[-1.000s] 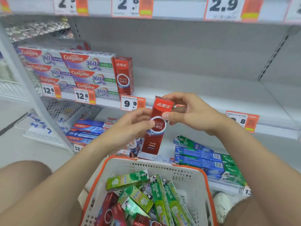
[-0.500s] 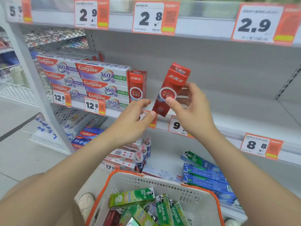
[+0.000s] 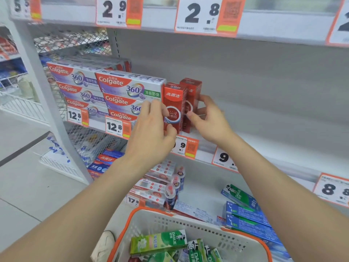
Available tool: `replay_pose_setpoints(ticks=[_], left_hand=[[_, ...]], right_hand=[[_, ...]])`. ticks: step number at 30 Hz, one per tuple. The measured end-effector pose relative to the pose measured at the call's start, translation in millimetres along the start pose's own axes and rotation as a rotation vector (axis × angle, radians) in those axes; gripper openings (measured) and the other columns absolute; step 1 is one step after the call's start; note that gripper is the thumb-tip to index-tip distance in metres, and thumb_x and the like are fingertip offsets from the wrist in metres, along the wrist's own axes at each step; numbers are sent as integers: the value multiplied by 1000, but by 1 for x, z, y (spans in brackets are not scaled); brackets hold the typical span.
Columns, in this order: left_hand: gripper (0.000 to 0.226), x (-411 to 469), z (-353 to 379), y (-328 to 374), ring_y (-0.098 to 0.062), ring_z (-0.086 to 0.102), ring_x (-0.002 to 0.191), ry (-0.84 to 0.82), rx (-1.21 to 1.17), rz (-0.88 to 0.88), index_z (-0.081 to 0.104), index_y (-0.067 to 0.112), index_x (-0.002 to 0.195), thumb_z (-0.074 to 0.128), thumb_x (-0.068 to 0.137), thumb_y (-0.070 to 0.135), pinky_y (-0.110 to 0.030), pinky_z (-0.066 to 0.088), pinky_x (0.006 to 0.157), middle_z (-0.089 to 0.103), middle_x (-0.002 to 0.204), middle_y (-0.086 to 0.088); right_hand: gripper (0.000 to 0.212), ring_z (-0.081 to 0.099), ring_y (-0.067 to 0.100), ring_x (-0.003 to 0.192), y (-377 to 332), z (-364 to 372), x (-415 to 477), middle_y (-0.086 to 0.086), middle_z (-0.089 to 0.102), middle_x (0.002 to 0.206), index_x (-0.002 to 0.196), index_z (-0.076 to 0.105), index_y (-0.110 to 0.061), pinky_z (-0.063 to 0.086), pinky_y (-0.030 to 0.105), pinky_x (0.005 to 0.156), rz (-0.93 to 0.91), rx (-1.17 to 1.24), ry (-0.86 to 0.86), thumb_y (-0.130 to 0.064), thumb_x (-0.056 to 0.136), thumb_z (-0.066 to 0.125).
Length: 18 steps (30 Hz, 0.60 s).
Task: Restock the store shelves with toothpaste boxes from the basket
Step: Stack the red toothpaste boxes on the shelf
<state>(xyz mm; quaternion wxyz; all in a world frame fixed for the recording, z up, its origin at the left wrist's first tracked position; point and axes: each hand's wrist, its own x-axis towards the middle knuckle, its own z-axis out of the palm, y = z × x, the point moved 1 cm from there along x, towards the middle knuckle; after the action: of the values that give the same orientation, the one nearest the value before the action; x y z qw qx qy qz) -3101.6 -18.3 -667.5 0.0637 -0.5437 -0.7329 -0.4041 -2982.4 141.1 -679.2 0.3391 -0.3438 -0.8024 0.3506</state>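
Observation:
Two red toothpaste boxes stand upright on the middle shelf [image 3: 273, 144], just right of the stacked Colgate 360 boxes [image 3: 128, 87]. My left hand [image 3: 151, 133] grips the front red box [image 3: 174, 103], thumb at its lower edge and fingers on its left side. My right hand [image 3: 209, 120] holds the second red box [image 3: 191, 87], which sits slightly behind and to the right, with the thumb on its front and the fingers round its right side. Below, the white basket with an orange rim [image 3: 188, 222] holds several green Darlie boxes [image 3: 158, 242].
The middle shelf is bare to the right of the red boxes. Price tags [image 3: 186, 146] hang along its edge. The lower shelf carries blue and green boxes [image 3: 245, 210] and small upright tubes [image 3: 175, 184]. A white shelf post [image 3: 47, 110] stands at left.
The red box went from my hands in the air onto the middle shelf beside the red box that stood there. Both hands moved up and left to the shelf; the view came closer.

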Motion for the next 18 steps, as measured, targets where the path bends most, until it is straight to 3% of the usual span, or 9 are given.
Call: replay_pose_setpoints(ticks=[2,7,11,13,15,18], left_hand=[[25,0,-2,-4,-19,47,95,10,11,-10,45,18,108,63,90,17,-41,47,84,45,111,0],[27,-2,-4,-14,-19,48,99,-46,15,-38,43,16,109,64,91,17,-36,44,83,47,110,0],[30,-3,2,-16,-18,52,109,-134,-2,-83,48,17,119,64,94,18,-33,42,87,53,119,1],[30,-4,4,-15,-19,51,111,-169,9,-95,49,16,122,63,95,18,-32,40,87,53,121,0],[30,-6,5,-13,-21,52,112,-187,27,-93,50,15,123,61,95,19,-37,44,91,53,123,-2],[27,-8,4,-12,-23,54,109,-200,57,-75,51,17,120,60,95,21,-44,47,92,54,120,-2]], right_hand=[[47,74,22,97,0,6,1,5,70,109,145,47,-21,63,48,84,31,65,-111,-14,101,64],[50,68,19,110,-5,12,1,2,63,119,152,37,-20,59,42,98,40,94,-193,-8,106,53],[71,67,9,114,-7,15,-3,0,63,128,155,30,-18,57,31,99,52,98,-252,-2,94,64],[83,65,4,118,-8,14,-8,-7,63,133,155,26,-20,55,27,100,34,43,-307,-10,86,72],[88,64,9,122,-12,15,-11,-11,63,136,152,27,-29,52,36,107,17,-79,-332,-28,79,75],[69,62,18,114,-21,16,-19,-5,65,133,147,38,-24,47,29,92,15,-228,-287,-26,85,69]])
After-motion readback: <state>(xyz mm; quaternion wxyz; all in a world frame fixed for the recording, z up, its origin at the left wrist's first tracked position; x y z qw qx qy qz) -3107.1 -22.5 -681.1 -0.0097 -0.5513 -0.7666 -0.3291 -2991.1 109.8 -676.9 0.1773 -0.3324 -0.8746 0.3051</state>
